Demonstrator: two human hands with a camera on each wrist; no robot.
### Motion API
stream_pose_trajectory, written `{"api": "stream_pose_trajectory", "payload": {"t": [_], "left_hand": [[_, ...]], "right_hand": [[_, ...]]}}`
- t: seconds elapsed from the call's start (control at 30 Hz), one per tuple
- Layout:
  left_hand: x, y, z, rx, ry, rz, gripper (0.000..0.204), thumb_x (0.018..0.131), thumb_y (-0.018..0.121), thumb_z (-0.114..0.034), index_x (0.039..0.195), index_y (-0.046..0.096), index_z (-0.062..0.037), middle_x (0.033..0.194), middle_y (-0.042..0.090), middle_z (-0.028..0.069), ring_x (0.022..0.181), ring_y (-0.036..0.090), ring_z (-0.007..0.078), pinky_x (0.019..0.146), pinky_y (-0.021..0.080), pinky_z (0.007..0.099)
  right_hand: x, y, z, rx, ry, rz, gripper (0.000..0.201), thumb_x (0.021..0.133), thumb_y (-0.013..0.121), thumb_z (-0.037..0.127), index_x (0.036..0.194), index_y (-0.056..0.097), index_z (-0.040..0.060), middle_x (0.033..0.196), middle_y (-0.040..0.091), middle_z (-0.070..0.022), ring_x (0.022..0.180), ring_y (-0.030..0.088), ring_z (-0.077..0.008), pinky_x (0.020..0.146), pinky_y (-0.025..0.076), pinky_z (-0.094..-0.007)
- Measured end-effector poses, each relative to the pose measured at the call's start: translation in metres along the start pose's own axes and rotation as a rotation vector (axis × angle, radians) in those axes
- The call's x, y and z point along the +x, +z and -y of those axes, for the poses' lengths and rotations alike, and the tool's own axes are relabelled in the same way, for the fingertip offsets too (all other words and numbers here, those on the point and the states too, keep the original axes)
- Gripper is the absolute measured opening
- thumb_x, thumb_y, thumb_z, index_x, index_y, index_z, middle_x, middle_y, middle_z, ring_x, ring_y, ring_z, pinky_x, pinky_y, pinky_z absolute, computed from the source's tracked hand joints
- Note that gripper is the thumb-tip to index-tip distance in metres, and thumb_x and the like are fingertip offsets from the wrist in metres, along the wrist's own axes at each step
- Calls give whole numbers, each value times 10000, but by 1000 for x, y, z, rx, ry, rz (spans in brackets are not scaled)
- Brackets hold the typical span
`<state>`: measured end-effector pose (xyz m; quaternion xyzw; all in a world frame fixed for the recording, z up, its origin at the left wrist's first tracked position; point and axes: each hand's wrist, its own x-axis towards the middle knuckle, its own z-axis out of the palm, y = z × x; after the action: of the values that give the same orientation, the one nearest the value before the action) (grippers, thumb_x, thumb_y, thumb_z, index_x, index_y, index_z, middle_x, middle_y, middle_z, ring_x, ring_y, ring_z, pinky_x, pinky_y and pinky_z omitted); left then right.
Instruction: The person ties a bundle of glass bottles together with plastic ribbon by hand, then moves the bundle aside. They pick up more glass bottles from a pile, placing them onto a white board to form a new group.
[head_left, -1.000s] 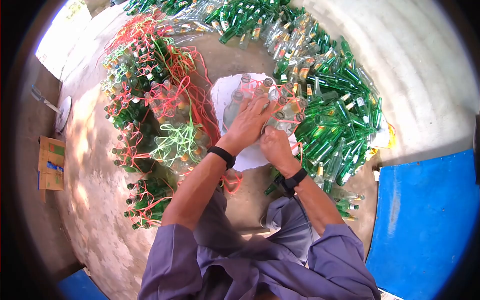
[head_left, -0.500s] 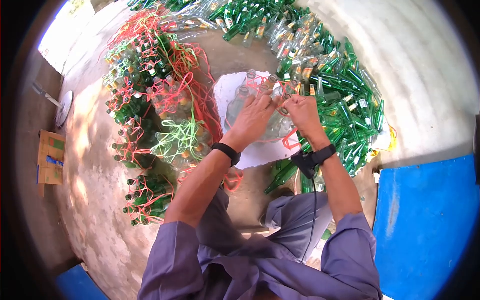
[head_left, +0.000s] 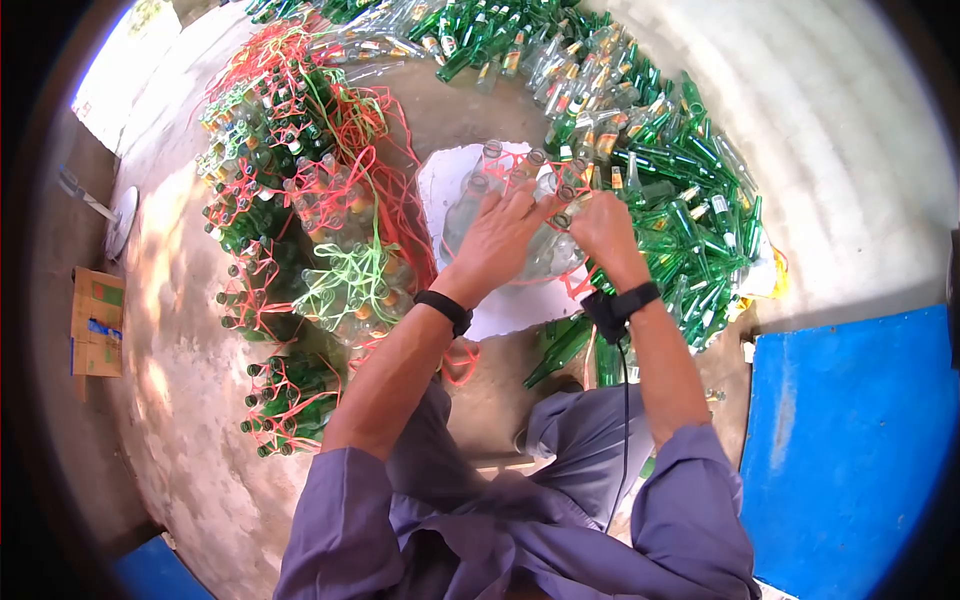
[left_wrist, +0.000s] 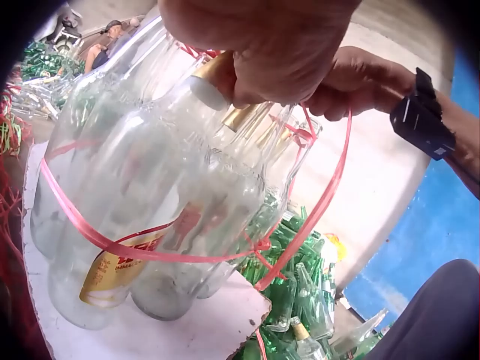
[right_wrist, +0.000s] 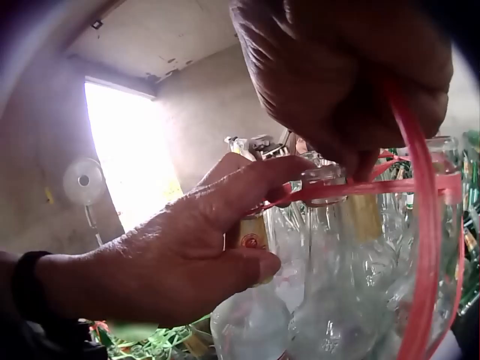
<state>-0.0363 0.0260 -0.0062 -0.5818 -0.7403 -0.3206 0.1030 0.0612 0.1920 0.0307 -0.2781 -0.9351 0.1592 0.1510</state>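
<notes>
Clear glass bottles [head_left: 462, 222] stand grouped on the irregular white flat board [head_left: 505, 312]. Compared with the first frame, my right hand [head_left: 607, 235] is away from the board's near middle, now over its right side; since the second it shifts only slightly. My left hand [head_left: 498, 238] stays over the board's middle, thumb and fingers curled round a bottle neck. My right fingers are curled tight, gripping a pink-red plastic strap [left_wrist: 301, 238].

Head view: green glass bottles [head_left: 690, 275] heaped right of the board, strapped bottle bundles [head_left: 350, 285] to its left. Left wrist view alone shows the strap round the bottles' bodies, a gold-and-red paper label [left_wrist: 112, 274] low on one, and a person [left_wrist: 109, 46] far beyond the board. Right wrist view shows my left thumb against the neck, hidden from above.
</notes>
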Motion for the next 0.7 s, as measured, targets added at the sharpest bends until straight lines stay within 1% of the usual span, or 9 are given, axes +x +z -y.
{"api": "stream_pose_trajectory", "payload": {"t": [0.03, 0.1, 0.17, 0.23, 0.4, 0.5, 0.6, 0.67, 0.7], "left_hand": [[0, 1, 0, 3, -5, -8, 656, 769, 499, 77, 1403, 484, -92, 1326, 490, 187, 1313, 442, 314, 1011, 348, 448], [-1, 1, -1, 7, -9, -11, 665, 770, 504, 78, 1407, 485, -111, 1336, 488, 187, 1303, 448, 317, 1013, 349, 449], [-1, -2, -2, 39, 1, -30, 565, 801, 524, 4, 1358, 522, -92, 1335, 493, 172, 1207, 534, 311, 1065, 341, 491], [-2, 0, -1, 34, -2, -24, 553, 799, 525, 4, 1345, 536, -86, 1336, 495, 174, 1210, 531, 309, 1060, 343, 490], [-2, 0, 0, -7, 4, -32, 525, 791, 532, 6, 1309, 571, -66, 1336, 503, 180, 1220, 521, 307, 1044, 347, 485], [-2, 0, -1, 27, 1, -26, 616, 764, 543, 68, 1355, 540, -105, 1374, 479, 173, 1235, 488, 310, 1013, 354, 421], [-1, 1, -1, -3, -7, -15, 606, 765, 545, 67, 1348, 542, -99, 1379, 479, 174, 1225, 495, 317, 1017, 352, 426], [1, 0, -2, -19, -24, -23, 549, 777, 534, 23, 1321, 558, -50, 1360, 492, 201, 1205, 534, 318, 1056, 336, 491], [1, 1, -3, -15, -18, -17, 549, 777, 534, 23, 1321, 558, -50, 1360, 492, 201, 1205, 534, 318, 1056, 336, 491]], "right_hand": [[-7, 4, 0, -4, -6, -1, 181, 771, 606, 104, 710, 645, -62, 715, 621, -319, 745, 643, -495, 678, 517, -531], [-24, 15, 7, 9, 47, -148, 152, 782, 589, 84, 758, 621, -62, 726, 628, -314, 753, 641, -500, 673, 511, -543], [-37, 13, 12, 38, 47, -144, 140, 806, 577, 85, 815, 614, -50, 742, 635, -304, 740, 645, -485, 654, 508, -537], [-44, 20, 9, 167, 92, -321, 210, 832, 615, 115, 709, 597, -54, 700, 627, -263, 659, 629, -443, 610, 494, -490], [-60, 20, 10, 252, 110, -352, 129, 864, 608, 74, 776, 580, -15, 694, 630, -240, 667, 642, -433, 597, 499, -491], [-69, 28, 4, 311, 128, -365, 136, 868, 621, 69, 774, 575, -18, 683, 631, -215, 641, 641, -406, 589, 493, -469], [-70, 42, -6, 401, 146, -365, 123, 872, 631, 81, 804, 607, -19, 679, 635, -192, 612, 626, -361, 587, 481, -429], [-67, 50, -12, 453, 158, -365, 119, 875, 634, 91, 827, 633, -17, 674, 636, -181, 595, 614, -331, 587, 473, -402], [-65, 53, -13, 535, 231, -327, 122, 878, 634, 100, 842, 658, -14, 677, 640, -170, 590, 603, -296, 588, 465, -383]]}}
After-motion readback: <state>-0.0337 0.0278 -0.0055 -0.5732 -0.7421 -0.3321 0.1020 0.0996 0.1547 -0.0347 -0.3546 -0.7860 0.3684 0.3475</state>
